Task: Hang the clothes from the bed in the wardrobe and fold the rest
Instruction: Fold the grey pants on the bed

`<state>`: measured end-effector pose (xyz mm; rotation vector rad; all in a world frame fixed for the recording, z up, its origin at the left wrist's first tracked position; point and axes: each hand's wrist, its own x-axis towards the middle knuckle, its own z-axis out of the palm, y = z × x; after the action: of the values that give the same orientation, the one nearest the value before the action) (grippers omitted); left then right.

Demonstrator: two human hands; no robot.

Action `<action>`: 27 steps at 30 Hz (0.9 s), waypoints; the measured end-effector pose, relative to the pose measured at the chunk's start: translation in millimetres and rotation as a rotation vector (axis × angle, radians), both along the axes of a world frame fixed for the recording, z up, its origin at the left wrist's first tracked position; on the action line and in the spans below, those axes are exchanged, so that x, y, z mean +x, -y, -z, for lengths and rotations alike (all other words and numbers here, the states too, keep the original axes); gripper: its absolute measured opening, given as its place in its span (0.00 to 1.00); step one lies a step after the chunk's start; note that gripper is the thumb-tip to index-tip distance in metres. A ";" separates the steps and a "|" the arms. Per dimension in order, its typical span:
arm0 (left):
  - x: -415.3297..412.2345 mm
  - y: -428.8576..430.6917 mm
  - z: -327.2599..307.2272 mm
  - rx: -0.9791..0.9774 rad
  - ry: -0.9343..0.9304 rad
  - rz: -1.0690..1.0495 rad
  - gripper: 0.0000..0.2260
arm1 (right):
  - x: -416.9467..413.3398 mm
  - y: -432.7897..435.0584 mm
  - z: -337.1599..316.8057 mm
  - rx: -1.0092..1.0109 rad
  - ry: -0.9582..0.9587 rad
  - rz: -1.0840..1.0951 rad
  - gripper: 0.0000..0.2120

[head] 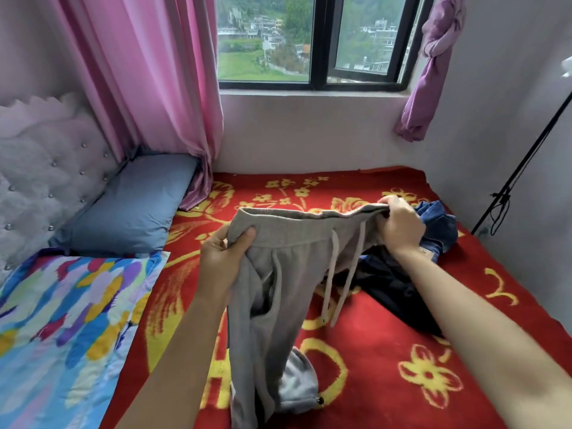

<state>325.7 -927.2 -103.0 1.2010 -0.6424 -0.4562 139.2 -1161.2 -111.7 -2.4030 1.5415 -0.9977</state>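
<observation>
Red blanket (371,366) with yellow flowers covers the bed, and over it the person holds up a pair of grey sweatpants (278,305) by the waistband; the left hand (221,258) pinches the left end of the band, thumb on the front and fingers curled behind; the right hand (399,224) grips the right end in a closed fist, knuckles up; the band is stretched between them, the white drawstring (334,267) dangles from its front, and the legs hang down until the cuffs bunch on the blanket. Behind the trousers, under the right forearm, lies a crumpled dark garment (390,283); just beyond it, a blue one (439,224). Far left stands a tufted headboard (40,168), with a many-coloured quilt (62,320) and a blue-grey pillow (133,205) before it; a pink curtain (148,72) hangs above the pillow; then the window (318,41), a knotted purple curtain (433,66), and a black stand (520,174) leaning by the right wall.
</observation>
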 end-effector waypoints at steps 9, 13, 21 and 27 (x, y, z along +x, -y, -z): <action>-49.1 64.3 -148.1 -0.334 0.130 0.101 0.05 | -58.9 53.5 -247.7 -0.585 0.323 0.257 0.17; -90.6 90.5 -180.3 -0.390 0.166 0.178 0.09 | -97.5 69.3 -301.2 -0.673 0.353 0.471 0.21; -133.9 112.6 -158.0 -0.335 0.103 0.307 0.10 | -121.4 96.2 -264.1 -0.507 0.374 0.444 0.22; -103.4 102.8 -32.0 0.022 -0.065 0.162 0.07 | -78.6 109.8 -114.0 -0.134 0.037 0.165 0.15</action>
<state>222.2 -1030.1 -71.0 1.1550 -0.6831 -0.6372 60.6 -1271.1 2.2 -2.3585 1.7354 -1.2061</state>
